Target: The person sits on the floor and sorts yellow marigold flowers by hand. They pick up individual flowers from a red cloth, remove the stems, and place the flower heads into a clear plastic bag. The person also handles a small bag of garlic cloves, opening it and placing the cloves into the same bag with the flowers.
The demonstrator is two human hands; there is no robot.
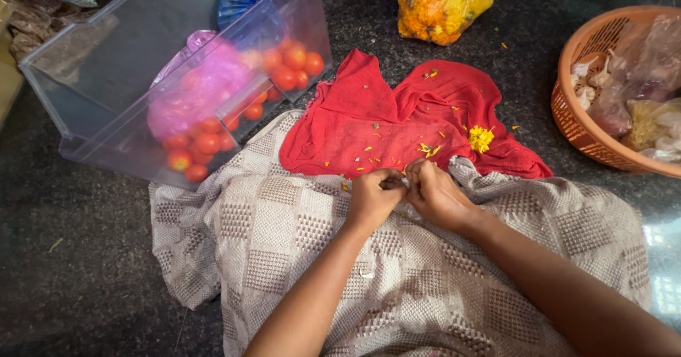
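Note:
My left hand (371, 198) and my right hand (434, 194) meet with fingertips pinched together at the far edge of a beige checked towel (284, 236). What they pinch is too small to tell; it may be the towel's edge or a petal. Just beyond the fingers lies a crumpled red cloth (369, 126) strewn with orange and yellow petals. A small yellow marigold flower (481, 138) rests on the red cloth, to the right of my hands.
A clear plastic drawer (106, 59) at the left holds tomatoes (287, 66) and a pink bag (198, 87). A bag of marigolds (443, 2) lies at the back. An orange basket (574, 116) with bagged items stands at the right. The surface is dark speckled stone (78, 258).

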